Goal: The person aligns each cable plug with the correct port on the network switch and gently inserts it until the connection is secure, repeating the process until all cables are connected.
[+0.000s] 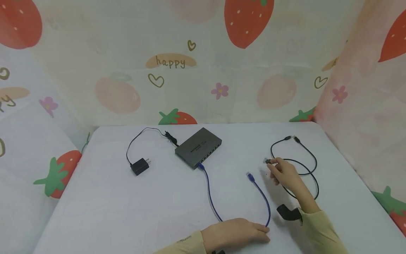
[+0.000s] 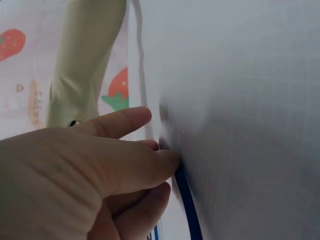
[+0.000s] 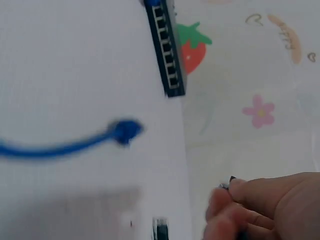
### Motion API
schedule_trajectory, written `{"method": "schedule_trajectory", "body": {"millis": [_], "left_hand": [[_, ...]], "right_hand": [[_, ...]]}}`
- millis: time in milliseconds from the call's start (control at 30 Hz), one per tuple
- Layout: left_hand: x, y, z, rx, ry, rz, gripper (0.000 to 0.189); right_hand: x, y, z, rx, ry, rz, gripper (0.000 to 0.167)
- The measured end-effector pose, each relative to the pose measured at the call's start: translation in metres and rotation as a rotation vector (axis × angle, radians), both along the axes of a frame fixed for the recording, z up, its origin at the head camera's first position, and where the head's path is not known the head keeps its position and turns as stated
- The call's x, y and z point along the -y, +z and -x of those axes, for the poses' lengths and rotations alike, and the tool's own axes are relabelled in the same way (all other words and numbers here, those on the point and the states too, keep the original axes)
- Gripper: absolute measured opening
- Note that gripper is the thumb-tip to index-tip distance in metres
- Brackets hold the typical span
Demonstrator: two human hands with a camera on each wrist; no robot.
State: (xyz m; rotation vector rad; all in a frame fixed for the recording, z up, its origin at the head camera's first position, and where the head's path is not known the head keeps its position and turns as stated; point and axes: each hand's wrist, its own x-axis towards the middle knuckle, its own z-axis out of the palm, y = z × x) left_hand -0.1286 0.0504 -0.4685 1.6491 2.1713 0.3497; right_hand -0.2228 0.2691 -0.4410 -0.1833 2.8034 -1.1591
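My left hand (image 1: 236, 233) is low over the front of the table, pinching a blue network cable (image 2: 187, 205) between thumb and fingers. One end of this cable plugs into the dark grey network switch (image 1: 198, 148); its loose blue plug (image 1: 250, 177) points away from me. To the right, my right hand (image 1: 283, 173) pinches a clear-tipped plug (image 1: 266, 161) of a black network cable (image 1: 312, 158). Seen from the right wrist, the fingers mostly cover that plug. The black cable lies looped beside and beyond the right hand.
A black power adapter (image 1: 139, 166) lies at the left, its thin cord running to the back of the switch. Two black plugs (image 1: 287, 138) rest close together at the back right. Strawberry-printed cloth (image 1: 241, 98) rises behind the table and along both sides.
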Motion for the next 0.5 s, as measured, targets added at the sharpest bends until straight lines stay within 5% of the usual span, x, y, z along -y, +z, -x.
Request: {"method": "schedule_trajectory", "body": {"millis": [500], "left_hand": [[0.001,-0.003,0.002,0.009,0.006,-0.049,0.031]], "right_hand": [[0.061,-0.004,0.017,-0.060,0.086,0.093,0.036]]}}
